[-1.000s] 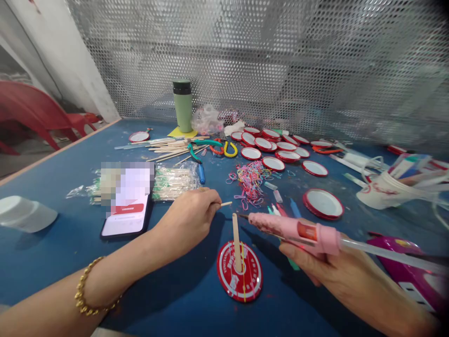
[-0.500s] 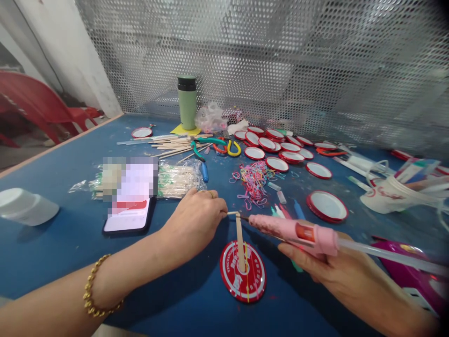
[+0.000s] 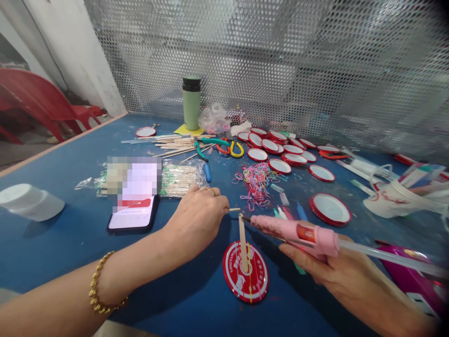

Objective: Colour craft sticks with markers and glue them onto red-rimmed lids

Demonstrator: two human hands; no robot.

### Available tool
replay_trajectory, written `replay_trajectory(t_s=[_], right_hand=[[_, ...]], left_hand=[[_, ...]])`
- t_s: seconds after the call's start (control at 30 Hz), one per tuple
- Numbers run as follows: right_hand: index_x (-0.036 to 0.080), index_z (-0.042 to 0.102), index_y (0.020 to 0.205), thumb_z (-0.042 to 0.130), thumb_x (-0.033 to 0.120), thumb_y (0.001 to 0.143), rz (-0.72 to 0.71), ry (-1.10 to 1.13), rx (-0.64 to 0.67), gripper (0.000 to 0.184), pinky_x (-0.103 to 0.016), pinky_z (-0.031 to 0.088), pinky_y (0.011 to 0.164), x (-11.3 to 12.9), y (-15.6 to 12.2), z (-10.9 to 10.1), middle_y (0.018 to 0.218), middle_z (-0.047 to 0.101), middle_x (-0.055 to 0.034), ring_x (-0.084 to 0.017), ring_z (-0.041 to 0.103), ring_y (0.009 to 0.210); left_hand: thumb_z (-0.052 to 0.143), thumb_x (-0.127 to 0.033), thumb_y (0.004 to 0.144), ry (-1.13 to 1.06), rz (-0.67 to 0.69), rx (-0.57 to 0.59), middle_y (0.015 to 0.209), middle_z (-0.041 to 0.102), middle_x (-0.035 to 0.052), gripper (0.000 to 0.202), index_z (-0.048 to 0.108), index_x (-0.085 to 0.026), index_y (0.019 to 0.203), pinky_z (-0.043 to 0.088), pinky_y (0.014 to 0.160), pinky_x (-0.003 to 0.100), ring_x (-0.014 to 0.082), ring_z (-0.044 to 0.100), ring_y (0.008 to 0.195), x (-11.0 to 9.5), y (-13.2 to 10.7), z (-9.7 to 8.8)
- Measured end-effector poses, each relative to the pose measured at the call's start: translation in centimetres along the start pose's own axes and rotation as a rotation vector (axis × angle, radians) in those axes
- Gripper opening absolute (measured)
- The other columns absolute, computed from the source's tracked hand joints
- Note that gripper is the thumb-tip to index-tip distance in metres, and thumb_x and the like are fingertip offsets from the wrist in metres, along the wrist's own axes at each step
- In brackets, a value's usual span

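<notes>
My left hand is closed in a pinch on a short thin wooden stick, whose free end points right. Close by, a flat wooden stick stands upright on a red jar lid, with thin coloured bands stretched across the lid. My right hand is wrapped round a pink glue gun with a clear glue stick in its back. The gun's dark nozzle is at the top of the upright stick; whether it touches cannot be made out.
Behind lie many red-rimmed jar lids, a pile of coloured rubber bands and pliers. A phone rests on bagged sticks at left, near a white bottle. A green tumbler stands far back, a white cup at right.
The short stick in my left hand has lifted slightly away from the upright stick's top. My right hand keeps the glue gun near the same spot. The whole view has shifted slightly.
</notes>
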State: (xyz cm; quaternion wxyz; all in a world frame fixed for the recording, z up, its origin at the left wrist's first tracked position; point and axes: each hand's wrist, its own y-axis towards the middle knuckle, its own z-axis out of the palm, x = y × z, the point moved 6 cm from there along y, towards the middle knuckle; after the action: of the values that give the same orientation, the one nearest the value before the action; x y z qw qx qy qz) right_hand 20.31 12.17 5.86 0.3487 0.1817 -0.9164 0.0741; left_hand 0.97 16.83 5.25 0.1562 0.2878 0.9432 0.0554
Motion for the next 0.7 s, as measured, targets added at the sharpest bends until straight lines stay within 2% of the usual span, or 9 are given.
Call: replay_trajectory(t_s=[0.37,0.57,0.7], right_hand=[[0.03,0.062,0.132,0.055,0.045,0.093,0.019,-0.043,-0.013,0.042,-0.038,0.046,0.108,0.36,0.25,-0.06,0.131,0.065,-0.001,-0.026,0.061,0.122],[0.031,0.06,0.134,0.055,0.047,0.093,0.014,0.013,-0.016,0.044,-0.039,0.051,0.104,-0.24,0.09,0.13,0.131,0.065,-0.0009,-0.028,0.062,0.12],[0.036,0.057,0.136,0.052,0.044,0.095,0.029,0.032,0.02,0.042,-0.037,0.046,0.109,-0.45,0.02,0.3,0.138,0.06,0.0025,-0.025,0.057,0.126]], left_hand=[[0.044,-0.015,0.095,-0.011,0.015,-0.018,0.084,0.067,0.0062,0.029,0.071,-0.017,0.084,0.04,0.078,0.037,0.0192,0.062,0.08,-0.07,0.03,-0.03],[0.044,-0.017,0.096,-0.014,0.015,-0.012,0.085,0.067,0.0056,0.029,0.07,-0.018,0.084,0.04,0.078,0.039,0.021,0.062,0.082,-0.06,-0.12,0.02],[0.044,-0.018,0.097,-0.019,0.018,-0.016,0.085,0.068,0.0054,0.029,0.07,-0.018,0.085,0.04,0.078,0.038,0.0204,0.062,0.081,-0.09,-0.17,0.03]])
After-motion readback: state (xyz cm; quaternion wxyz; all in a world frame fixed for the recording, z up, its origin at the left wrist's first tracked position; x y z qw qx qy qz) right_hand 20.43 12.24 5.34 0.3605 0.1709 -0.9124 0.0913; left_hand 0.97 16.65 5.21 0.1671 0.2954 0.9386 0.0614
